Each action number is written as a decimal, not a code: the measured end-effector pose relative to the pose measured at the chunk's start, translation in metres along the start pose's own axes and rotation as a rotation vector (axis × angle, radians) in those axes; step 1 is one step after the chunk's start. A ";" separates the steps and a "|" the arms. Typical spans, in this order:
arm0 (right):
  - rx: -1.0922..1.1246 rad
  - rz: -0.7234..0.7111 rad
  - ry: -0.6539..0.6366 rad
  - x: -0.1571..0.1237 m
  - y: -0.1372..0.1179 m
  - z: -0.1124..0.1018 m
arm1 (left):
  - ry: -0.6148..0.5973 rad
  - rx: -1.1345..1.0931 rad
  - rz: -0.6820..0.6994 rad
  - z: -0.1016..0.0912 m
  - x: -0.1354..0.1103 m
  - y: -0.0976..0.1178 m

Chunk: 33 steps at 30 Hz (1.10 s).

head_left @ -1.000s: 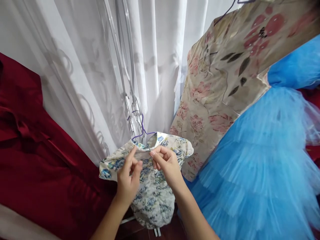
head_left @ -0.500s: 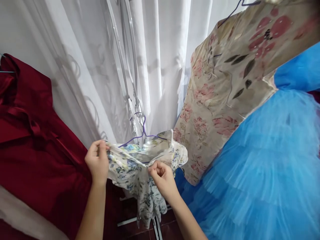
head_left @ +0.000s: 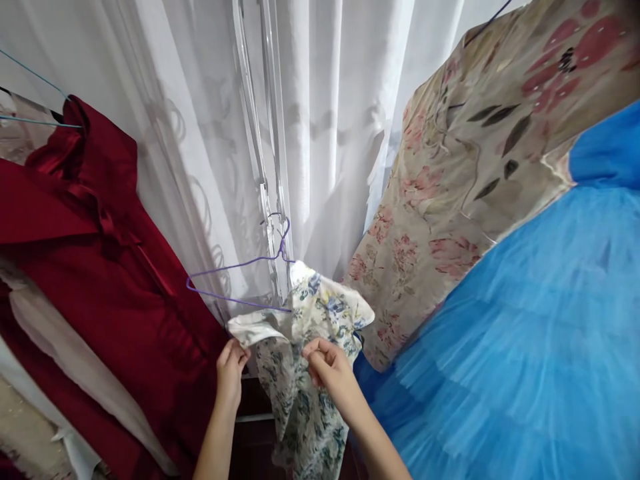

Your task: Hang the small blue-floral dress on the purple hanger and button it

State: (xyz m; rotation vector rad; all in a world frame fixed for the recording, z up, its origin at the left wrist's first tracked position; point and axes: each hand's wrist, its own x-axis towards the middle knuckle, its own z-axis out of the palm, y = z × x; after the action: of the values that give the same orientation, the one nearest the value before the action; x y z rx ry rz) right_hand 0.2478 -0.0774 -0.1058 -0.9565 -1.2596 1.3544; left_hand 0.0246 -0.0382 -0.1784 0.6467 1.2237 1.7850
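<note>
A small white dress (head_left: 305, 373) with blue flowers hangs half off a thin purple wire hanger (head_left: 235, 283). The hanger's left arm is bare; its right side is still inside the dress. My left hand (head_left: 231, 363) pinches the dress's loose left shoulder just below the hanger. My right hand (head_left: 327, 367) is closed on the fabric at the dress's front, near the neckline. The hanger's hook sits on a clear plastic rail (head_left: 270, 167) in front of the curtain.
A white sheer curtain (head_left: 320, 120) fills the back. A dark red satin dress (head_left: 95, 267) on a blue wire hanger hangs at the left. At the right hang a beige dress (head_left: 465, 180) with pink flowers and a blue tulle dress (head_left: 525, 333).
The dress's left shoulder has come off the hanger, baring the hanger's left arm. My left hand moved down and right with the fabric. The view shifted up slightly.
</note>
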 end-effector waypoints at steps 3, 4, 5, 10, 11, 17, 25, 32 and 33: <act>-0.164 -0.007 -0.053 -0.010 0.017 -0.005 | -0.134 0.069 -0.015 0.010 -0.040 -0.012; -0.251 -0.035 -0.064 -0.013 0.021 -0.007 | -0.211 0.121 0.003 0.017 -0.054 -0.013; -0.332 -0.073 -0.080 -0.016 0.025 -0.008 | -0.306 0.192 0.036 0.025 -0.068 -0.011; -0.363 -0.094 -0.136 -0.023 0.038 -0.016 | -0.672 0.465 0.260 0.068 -0.114 0.006; -0.331 -0.071 -0.111 -0.024 0.038 -0.017 | -0.676 0.457 0.282 0.072 -0.116 0.010; -0.240 -0.127 -0.140 -0.035 0.008 -0.030 | -0.736 0.411 0.182 0.058 -0.109 0.001; -0.508 -0.134 -0.097 -0.041 -0.014 -0.051 | -0.620 0.668 0.112 0.012 -0.112 -0.078; -0.465 -0.129 0.150 -0.026 -0.016 -0.092 | -0.820 0.854 0.188 -0.001 -0.052 -0.001; -0.445 -0.170 0.208 -0.017 -0.024 -0.102 | -0.879 0.898 0.215 -0.002 -0.049 0.015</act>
State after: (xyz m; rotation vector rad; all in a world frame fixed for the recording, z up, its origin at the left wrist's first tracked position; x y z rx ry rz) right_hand 0.3535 -0.0766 -0.0975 -1.2278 -1.4725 0.8321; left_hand 0.0425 -0.0839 -0.1626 1.8762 1.2654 0.7863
